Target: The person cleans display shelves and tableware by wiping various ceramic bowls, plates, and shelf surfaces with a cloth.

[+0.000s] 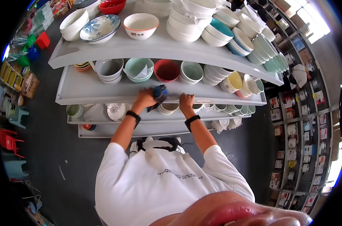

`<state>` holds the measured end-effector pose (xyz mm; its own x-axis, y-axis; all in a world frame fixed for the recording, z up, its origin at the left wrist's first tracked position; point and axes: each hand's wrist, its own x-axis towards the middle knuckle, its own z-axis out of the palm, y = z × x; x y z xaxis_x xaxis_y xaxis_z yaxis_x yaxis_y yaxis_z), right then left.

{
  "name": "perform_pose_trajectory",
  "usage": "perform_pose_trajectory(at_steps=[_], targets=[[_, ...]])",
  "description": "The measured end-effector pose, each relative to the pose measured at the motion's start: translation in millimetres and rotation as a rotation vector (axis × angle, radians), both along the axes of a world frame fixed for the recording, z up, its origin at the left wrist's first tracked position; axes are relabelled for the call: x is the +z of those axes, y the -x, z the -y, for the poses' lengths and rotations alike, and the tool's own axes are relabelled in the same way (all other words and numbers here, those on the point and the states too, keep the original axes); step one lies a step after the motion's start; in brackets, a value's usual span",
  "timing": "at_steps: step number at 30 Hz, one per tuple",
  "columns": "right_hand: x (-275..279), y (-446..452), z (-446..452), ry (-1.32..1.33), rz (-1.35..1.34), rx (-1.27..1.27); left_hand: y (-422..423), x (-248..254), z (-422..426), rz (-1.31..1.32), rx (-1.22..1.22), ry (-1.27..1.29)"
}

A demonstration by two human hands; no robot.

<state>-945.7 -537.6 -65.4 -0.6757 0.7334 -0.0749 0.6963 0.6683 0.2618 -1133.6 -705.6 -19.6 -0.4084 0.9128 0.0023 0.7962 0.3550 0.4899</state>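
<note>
My left hand is closed on a dark blue cloth-like item, just above the edge of the second shelf. My right hand rests with curled fingers at the front edge of that same shelf; whether it holds anything is too small to tell. Behind my hands stand a red bowl, a stack of pale green bowls and another pale green bowl. Black bands circle both wrists.
The top shelf carries stacked white bowls and a floral dish. Lower shelves hold more bowls and a patterned plate. Red chairs stand at the left; a person is by the racks at the right.
</note>
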Motion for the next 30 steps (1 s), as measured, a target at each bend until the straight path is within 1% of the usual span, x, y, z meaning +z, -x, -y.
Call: perform_pose_trajectory(at_steps=[1,2,3,4,5,6,7,8,9,11,12,14,15,16,17,18,19,20,21,22,23,24,25,26,27,28,29,30], targets=[[-12,-10,8,0.005,-0.001,-0.007,-9,-13,-20,-0.017,-0.089,-0.033],[-34,-17,8,-0.018,-0.141,0.036,-28,-37,-46,-0.117,-0.068,-0.103],[-39,-14,-4,-0.055,-0.285,0.09,-45,-29,-60,-0.146,-0.133,-0.092],[-23,-12,-16,0.371,-0.152,-0.072,-62,-29,-77,-0.122,-0.128,-0.103],[5,-24,-11,0.407,-0.125,-0.1,-75,-25,-89,-0.088,-0.135,-0.066],[38,-38,-4,0.44,-0.104,-0.129,-85,-7,-90,-0.023,-0.135,-0.067],[51,-52,-2,0.418,-0.2,-0.176,-95,-29,-102,-0.05,-0.106,-0.127],[32,-73,-12,0.347,-0.349,-0.147,-101,-34,-103,-0.072,-0.098,-0.178],[33,-88,-15,0.248,-0.414,-0.1,-106,-36,-103,-0.088,-0.086,-0.234],[68,-103,-6,0.327,-0.673,0.116,-99,-39,-90,-0.041,-0.127,-0.297],[80,-103,-1,0.37,-0.684,0.217,-94,-40,-80,0.0,-0.162,-0.355],[94,-84,18,0.46,-0.707,0.381,-80,-37,-60,-0.031,-0.18,-0.342],[85,-73,22,0.508,-0.602,0.392,-71,-39,-47,-0.074,-0.2,-0.313],[83,-59,29,0.544,-0.437,0.381,-59,-45,-38,-0.104,-0.218,-0.318],[62,-46,32,0.489,-0.446,0.447,-51,-55,-25,-0.123,-0.243,-0.307],[56,-30,45,0.418,-0.501,0.455,-47,-58,-6,-0.156,-0.235,-0.36],[76,-14,63,0.326,-0.376,0.372,-35,-48,4,-0.209,-0.22,-0.432],[71,4,70,0.276,-0.383,0.316,-23,-37,15,-0.226,-0.218,-0.437],[64,19,71,0.225,-0.388,0.26,-17,-28,30,-0.225,-0.197,-0.324],[60,33,69,0.22,-0.399,0.264,-11,-23,41,-0.22,-0.179,-0.206],[56,46,66,0.28,-0.371,0.163,-4,-22,45,-0.23,-0.18,-0.206],[53,54,63,0.344,-0.341,0.06,3,-22,50,-0.211,-0.18,-0.131],[53,55,58,0.347,-0.35,0.061,9,-24,55,-0.192,-0.177,-0.056],[56,50,48,0.361,-0.337,0.031,12,-37,56,-0.313,-0.175,-0.124],[59,42,38,0.376,-0.318,0.001,12,-52,55,-0.315,-0.172,-0.123],[58,31,21,0.383,-0.292,-0.034,12,-65,53,-0.41,-0.159,-0.155],[55,20,-1,0.384,-0.27,-0.066,15,-70,52,-0.508,-0.142,-0.192],[53,7,-20,0.375,-0.326,-0.063,9,-53,57,-0.44,-0.145,-0.196]])
